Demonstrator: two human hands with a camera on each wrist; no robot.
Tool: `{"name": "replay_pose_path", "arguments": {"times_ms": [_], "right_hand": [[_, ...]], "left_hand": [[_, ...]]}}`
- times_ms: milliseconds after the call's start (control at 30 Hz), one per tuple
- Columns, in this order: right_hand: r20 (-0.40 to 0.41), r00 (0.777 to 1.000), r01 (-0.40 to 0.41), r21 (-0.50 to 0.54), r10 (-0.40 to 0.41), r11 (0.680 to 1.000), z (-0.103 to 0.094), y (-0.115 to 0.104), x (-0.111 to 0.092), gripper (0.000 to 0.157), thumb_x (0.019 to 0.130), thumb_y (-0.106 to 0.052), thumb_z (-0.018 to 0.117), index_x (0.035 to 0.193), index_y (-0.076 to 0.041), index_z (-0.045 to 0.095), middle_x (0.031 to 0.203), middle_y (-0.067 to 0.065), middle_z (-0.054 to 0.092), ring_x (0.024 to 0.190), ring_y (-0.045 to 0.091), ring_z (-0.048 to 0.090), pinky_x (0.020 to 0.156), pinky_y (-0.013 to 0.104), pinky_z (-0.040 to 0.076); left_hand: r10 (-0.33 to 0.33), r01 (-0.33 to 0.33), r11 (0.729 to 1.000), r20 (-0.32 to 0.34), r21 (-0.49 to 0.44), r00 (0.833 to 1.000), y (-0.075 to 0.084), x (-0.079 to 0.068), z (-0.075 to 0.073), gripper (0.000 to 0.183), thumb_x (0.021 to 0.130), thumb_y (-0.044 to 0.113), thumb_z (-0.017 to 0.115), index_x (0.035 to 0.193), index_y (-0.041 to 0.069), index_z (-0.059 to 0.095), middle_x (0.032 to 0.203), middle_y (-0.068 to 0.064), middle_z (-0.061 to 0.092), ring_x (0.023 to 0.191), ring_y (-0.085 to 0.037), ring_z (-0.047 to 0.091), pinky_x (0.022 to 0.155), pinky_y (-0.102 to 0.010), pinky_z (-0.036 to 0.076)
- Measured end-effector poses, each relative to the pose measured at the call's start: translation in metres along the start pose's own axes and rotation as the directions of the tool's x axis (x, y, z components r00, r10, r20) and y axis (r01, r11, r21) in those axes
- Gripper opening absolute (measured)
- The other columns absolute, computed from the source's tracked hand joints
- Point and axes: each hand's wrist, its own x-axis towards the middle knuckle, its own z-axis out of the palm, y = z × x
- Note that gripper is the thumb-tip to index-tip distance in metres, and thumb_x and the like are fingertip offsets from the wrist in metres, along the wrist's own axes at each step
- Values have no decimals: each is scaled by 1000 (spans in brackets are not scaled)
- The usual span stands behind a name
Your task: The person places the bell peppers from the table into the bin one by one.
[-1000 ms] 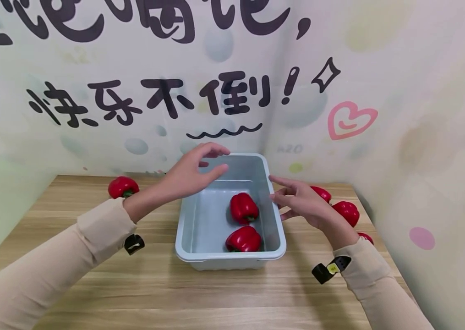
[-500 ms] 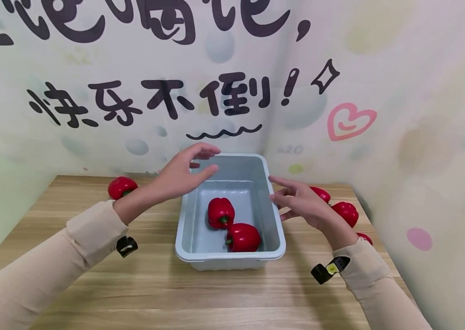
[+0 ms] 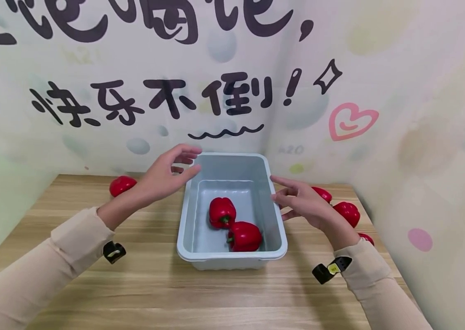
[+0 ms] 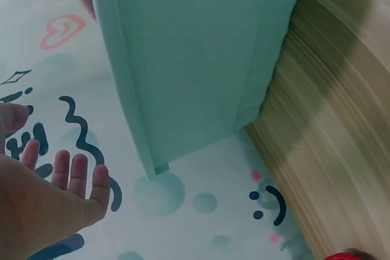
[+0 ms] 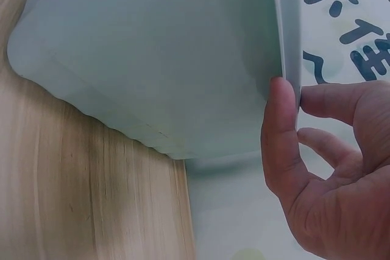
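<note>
A pale blue-grey plastic bin [image 3: 232, 256] stands mid-table with two red bell peppers in it. One bell pepper [image 3: 221, 211] lies left of centre; the other bell pepper [image 3: 245, 237] is by the front wall, touching it. My right hand [image 3: 304, 201] pinches the bin's right rim; the right wrist view shows a finger [image 5: 280, 138] against the outer wall and others at the rim's edge. Above and left of the bin's far left corner, my left hand [image 3: 166, 176] hovers with relaxed fingers, holding nothing. In the left wrist view it is apart from the bin.
On the left of the wooden table [image 3: 141, 293], a red bell pepper [image 3: 122, 185] is partly behind my left forearm. Several more bell peppers [image 3: 347, 214] sit at the right, partly hidden by my right arm. A printed wall cloth [image 3: 232, 59] hangs directly behind the table.
My left hand has drawn back to the left from over the bin. One bell pepper has rolled left inside it, and the front one has turned. My right hand has stayed at the rim.
</note>
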Motion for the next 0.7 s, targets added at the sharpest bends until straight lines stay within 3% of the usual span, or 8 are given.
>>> {"name": "replay_pose_path", "arguments": {"times_ms": [267, 700], "right_hand": [[-2, 1000, 7, 2, -7, 1000, -1, 2, 0, 69, 87, -27, 69, 147, -31, 36, 116, 16, 58, 97, 31, 63, 72, 44, 58], [-1, 1000, 8, 12, -8, 1000, 0, 2, -1, 69, 87, -26, 69, 147, -31, 35, 116, 16, 58, 97, 31, 63, 72, 44, 58]], "left_hand": [[-64, 62, 998, -48, -32, 997, -15, -13, -8, 47, 91, 35, 63, 132, 21, 48, 132, 0, 53, 122, -23, 52, 100, -49, 45], [-136, 132, 990, -138, -44, 981, -53, -37, -16, 50, 91, 35, 63, 134, 18, 46, 138, -1, 48, 129, -24, 45, 105, -51, 41]]}}
